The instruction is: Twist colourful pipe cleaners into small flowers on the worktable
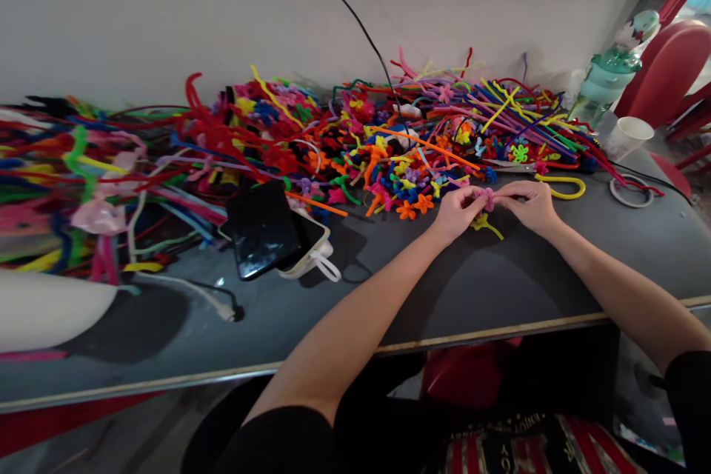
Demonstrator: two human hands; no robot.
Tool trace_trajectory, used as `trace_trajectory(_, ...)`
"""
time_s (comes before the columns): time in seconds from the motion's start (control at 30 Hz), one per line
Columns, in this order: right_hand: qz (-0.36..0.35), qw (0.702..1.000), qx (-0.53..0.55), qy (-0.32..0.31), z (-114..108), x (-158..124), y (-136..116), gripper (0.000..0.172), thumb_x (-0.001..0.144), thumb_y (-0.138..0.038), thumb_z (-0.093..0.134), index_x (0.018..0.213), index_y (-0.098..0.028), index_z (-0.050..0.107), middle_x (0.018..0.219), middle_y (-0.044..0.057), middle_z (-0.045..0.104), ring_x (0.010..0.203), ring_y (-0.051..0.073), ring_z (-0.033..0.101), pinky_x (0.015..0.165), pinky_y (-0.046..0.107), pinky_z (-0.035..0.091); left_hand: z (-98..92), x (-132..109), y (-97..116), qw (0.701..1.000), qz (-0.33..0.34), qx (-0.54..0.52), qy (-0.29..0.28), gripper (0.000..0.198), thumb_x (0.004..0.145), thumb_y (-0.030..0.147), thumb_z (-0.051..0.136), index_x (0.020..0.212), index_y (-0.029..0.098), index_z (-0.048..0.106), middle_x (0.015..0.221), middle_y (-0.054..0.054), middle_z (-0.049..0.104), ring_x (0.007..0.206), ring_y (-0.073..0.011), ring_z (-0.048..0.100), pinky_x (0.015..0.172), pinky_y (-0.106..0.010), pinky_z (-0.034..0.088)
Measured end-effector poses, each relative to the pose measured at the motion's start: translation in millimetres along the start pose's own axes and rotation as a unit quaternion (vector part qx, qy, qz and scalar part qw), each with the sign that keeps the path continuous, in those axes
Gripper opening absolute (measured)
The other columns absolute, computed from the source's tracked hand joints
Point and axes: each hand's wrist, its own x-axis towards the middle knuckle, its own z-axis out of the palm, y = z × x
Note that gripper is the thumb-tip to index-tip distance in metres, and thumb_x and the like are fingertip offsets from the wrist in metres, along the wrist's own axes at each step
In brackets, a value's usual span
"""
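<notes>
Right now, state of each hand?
Left hand: closed, pinching the pink pipe-cleaner piece.
Right hand: closed, pinching the same piece.

On counter (pixel 500 289): pipe-cleaner heap (pixel 355 133) along rear. Before it, left: phone (pixel 261 229) atop power bank (pixel 314 252); right: left hand (pixel 458 211), right hand (pixel 530 205), both on flower piece (pixel 487 198). Far right: bottle (pixel 611 70) behind cup (pixel 627 137).

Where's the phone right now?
In the head view, the black phone lies left of the left hand, leaning on a white device by the pipe-cleaner pile.
</notes>
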Motion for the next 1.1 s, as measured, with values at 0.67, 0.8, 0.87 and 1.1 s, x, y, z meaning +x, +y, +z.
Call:
trace_trajectory(0.67, 0.079, 0.988, 0.106, -0.080, -3.5, 4.9, 18.5, 0.023, 0.076, -0.041, 0.078, 0.087, -0.020, 0.080, 0.080, 0.005, 0.075, 0.060, 0.009, 0.061, 0.051, 0.022, 0.049, -2.8, -1.0, 4.6, 0.999, -0.008, 0.001, -0.038, 0.040, 0.077, 0.054, 0.073, 0.075, 0.014, 0.071, 0.066, -0.004, 0.066, 0.055, -0.0090, 0.053, 0.052, -0.023, 0.039)
trace_trajectory(0.8, 0.061, 0.989, 0.105, -0.088, -3.5, 5.2, 20.2, 0.020, 0.078, -0.039, 0.077, 0.086, -0.021, 0.080, 0.079, 0.005, 0.075, 0.061, 0.009, 0.062, 0.053, 0.022, 0.050, -3.1, -0.6, 4.2, 0.999, -0.005, -0.007, -0.044, 0.038, 0.077, 0.051, 0.074, 0.075, 0.014, 0.072, 0.067, -0.004, 0.067, 0.058, -0.0095, 0.055, 0.054, -0.023, 0.041)
trace_trajectory(0.87, 0.060, 0.988, 0.109, -0.089, -3.1, 5.8, 19.9, 0.022, 0.078, -0.040, 0.077, 0.085, -0.020, 0.080, 0.077, 0.005, 0.075, 0.059, 0.010, 0.061, 0.052, 0.022, 0.050, -3.2, -0.4, 3.3, 0.999, -0.012, -0.006, -0.044, 0.036, 0.077, 0.049, 0.074, 0.076, 0.013, 0.073, 0.067, -0.004, 0.067, 0.059, -0.0095, 0.056, 0.054, -0.023, 0.042)
trace_trajectory(1.1, 0.035, 0.997, 0.043, -0.051, 0.3, 5.1, 10.5, 0.023, 0.078, -0.044, 0.076, 0.080, -0.022, 0.079, 0.076, 0.004, 0.073, 0.059, 0.011, 0.062, 0.056, 0.026, 0.051, -3.9, 1.3, -1.0, 1.000, -0.007, 0.001, -0.026, 0.032, 0.077, 0.045, 0.073, 0.070, 0.014, 0.071, 0.066, -0.003, 0.067, 0.061, -0.0102, 0.057, 0.059, -0.024, 0.045)
